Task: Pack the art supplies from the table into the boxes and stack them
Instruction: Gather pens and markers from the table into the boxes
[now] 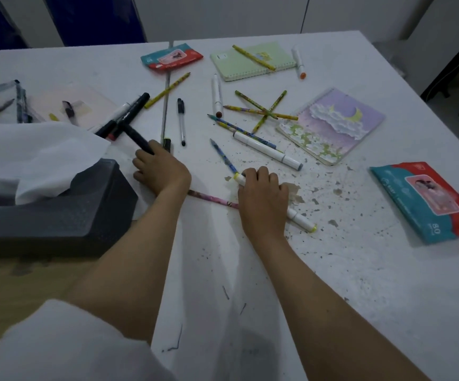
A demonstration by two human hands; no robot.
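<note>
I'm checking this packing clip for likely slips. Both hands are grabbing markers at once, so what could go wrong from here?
1. The left hand grips a black marker that lies across other markers; lifting it may scatter them.
2. The right hand covers a white marker lying over a pink pencil, which could roll away.

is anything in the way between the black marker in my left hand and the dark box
Nothing solid. The left hand holds the black marker right beside the dark box. Only the white paper billowing out of the box covers part of the opening.
</note>
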